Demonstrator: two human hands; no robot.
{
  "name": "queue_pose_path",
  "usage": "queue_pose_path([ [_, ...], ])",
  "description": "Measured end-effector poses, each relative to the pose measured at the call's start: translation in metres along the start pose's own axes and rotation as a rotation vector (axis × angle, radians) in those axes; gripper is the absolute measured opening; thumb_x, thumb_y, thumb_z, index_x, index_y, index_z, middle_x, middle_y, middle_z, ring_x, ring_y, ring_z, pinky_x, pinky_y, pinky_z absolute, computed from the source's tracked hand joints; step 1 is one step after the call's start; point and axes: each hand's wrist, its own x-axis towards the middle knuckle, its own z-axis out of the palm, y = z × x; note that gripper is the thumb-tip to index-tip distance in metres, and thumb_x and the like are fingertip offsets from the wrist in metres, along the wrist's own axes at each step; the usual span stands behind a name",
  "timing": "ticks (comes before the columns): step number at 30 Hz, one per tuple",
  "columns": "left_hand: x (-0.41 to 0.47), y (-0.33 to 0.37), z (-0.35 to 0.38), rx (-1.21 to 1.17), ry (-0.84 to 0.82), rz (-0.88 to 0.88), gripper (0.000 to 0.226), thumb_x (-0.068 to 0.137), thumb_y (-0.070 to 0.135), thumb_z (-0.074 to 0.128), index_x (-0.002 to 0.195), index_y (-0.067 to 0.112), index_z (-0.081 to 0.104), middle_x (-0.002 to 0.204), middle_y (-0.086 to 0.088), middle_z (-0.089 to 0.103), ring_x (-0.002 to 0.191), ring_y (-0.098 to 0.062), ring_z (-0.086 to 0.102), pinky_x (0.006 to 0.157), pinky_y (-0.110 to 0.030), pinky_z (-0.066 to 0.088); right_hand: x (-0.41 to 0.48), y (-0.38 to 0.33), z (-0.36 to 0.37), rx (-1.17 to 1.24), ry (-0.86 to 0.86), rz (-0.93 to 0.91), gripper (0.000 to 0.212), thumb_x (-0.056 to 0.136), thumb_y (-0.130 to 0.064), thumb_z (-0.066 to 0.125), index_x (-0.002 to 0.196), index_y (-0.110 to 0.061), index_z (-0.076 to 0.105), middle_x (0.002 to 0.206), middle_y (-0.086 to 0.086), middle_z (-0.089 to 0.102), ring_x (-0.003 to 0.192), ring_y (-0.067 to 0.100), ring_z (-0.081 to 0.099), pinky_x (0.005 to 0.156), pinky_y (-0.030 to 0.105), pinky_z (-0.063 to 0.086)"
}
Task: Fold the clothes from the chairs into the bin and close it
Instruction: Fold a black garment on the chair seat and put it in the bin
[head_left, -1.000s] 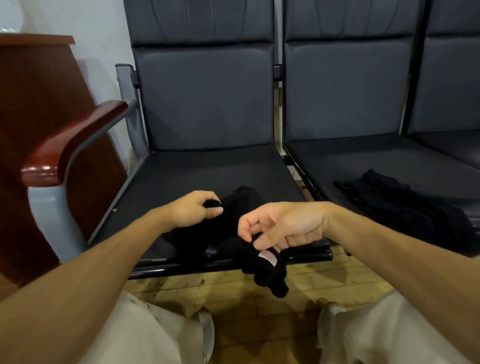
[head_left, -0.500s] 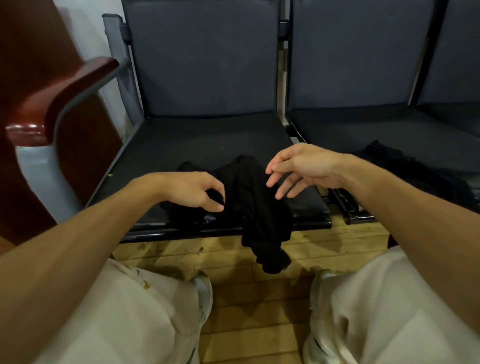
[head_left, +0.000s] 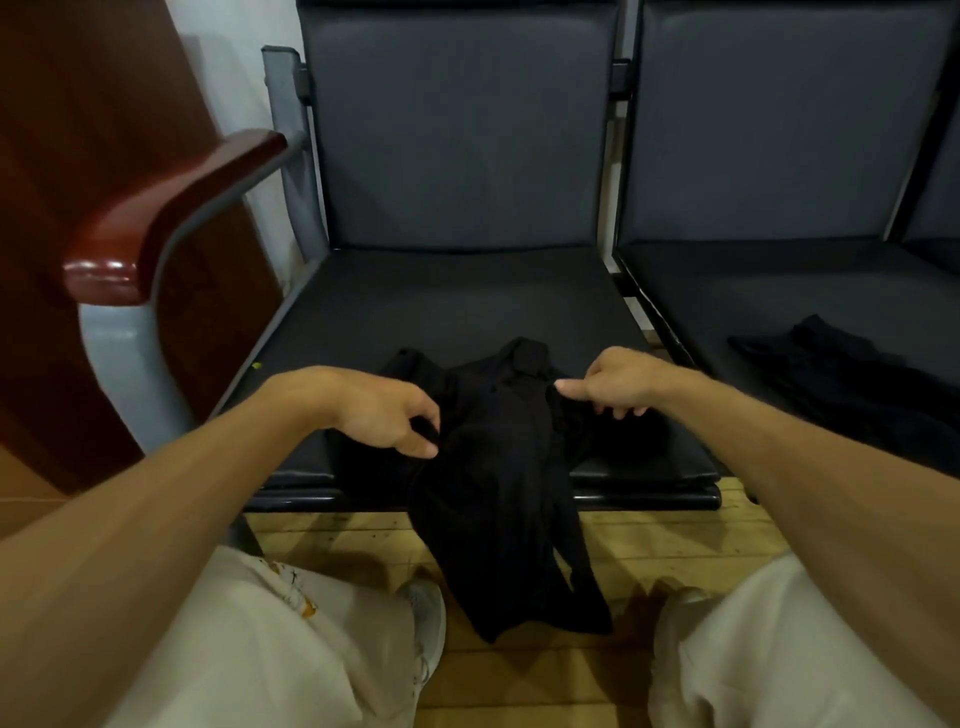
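The garment (head_left: 498, 467) is plain black, and so is the second garment (head_left: 852, 374). The chair seats (head_left: 457, 306) are dark grey, the armrest (head_left: 171, 208) glossy reddish-brown, the floor (head_left: 675, 540) yellowish wood planks, and the trousers (head_left: 260, 649) off-white with small orange specks.

Hands are closing on cloth again
Left hand (head_left: 374, 410) and right hand (head_left: 613, 382) are pinching the black garment (head_left: 498, 467) mid-frame, spreading wider apart.

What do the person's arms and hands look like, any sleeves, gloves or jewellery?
The left hand and right hand wear no gloves, and no watch, ring or bracelet shows. Both forearms are bare to the frame edge, no sleeve in view. Light beige trousers cover the legs.
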Motion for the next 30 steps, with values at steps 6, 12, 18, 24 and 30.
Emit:
queue_pose_path([
  [6, 0.001, -0.018, 0.001, 0.114, 0.077, -0.1, 0.004, 0.098, 0.035, 0.052, 0.096, 0.036, 0.049, 0.094, 0.012, 0.054, 0.09, -0.011, 0.053, 0.078, -0.029, 0.042, 0.007, -0.02, 0.007, 0.239, -0.038, -0.027, 0.016, 0.096, -0.023, 0.055, 0.093, -0.008, 0.059, 0.084, 0.007, 0.06, 0.074, 0.02, 0.059, 0.063, 0.029, 0.051],
  [12, 0.014, -0.03, -0.003, 0.162, 0.248, -0.098, 0.003, 0.099, 0.033, 0.05, 0.097, 0.033, 0.047, 0.087, 0.009, 0.052, 0.082, -0.011, 0.052, 0.075, -0.03, 0.041, -0.004, -0.019, -0.017, 1.161, 0.104, -0.036, 0.026, 0.099, -0.019, 0.053, 0.121, -0.006, 0.056, 0.104, 0.009, 0.066, 0.088, 0.02, 0.065, 0.069, 0.032, 0.054],
  [18, 0.043, -0.03, -0.005, 0.174, 0.257, -0.107, 0.004, 0.101, 0.03, 0.047, 0.1, 0.028, 0.044, 0.089, 0.007, 0.048, 0.086, -0.014, 0.049, 0.076, -0.03, 0.038, -0.006, 0.017, -0.043, 1.329, 0.499, 0.234, 0.027, 0.094, -0.015, 0.061, 0.118, -0.003, 0.061, 0.106, 0.013, 0.066, 0.097, 0.028, 0.064, 0.089, 0.042, 0.053],
  [24, 0.053, -0.035, -0.007, 0.202, 0.342, -0.137, 0.006, 0.099, 0.03, 0.05, 0.102, 0.025, 0.049, 0.104, 0.002, 0.05, 0.095, -0.018, 0.052, 0.081, -0.032, 0.044, -0.009, 0.036, -0.034, 0.589, 0.484, 0.131, 0.025, 0.089, -0.013, 0.063, 0.113, -0.011, 0.06, 0.106, 0.009, 0.06, 0.104, 0.027, 0.058, 0.093, 0.041, 0.05],
  [30, 0.043, -0.037, -0.004, 0.316, 0.501, 0.03, 0.01, 0.091, 0.029, 0.063, 0.1, 0.033, 0.063, 0.108, 0.011, 0.051, 0.1, -0.009, 0.051, 0.093, -0.028, 0.041, -0.022, 0.026, -0.023, -0.019, 0.426, -0.061, 0.024, 0.088, -0.022, 0.068, 0.111, -0.022, 0.061, 0.123, 0.005, 0.035, 0.125, 0.025, 0.03, 0.103, 0.033, 0.034],
])
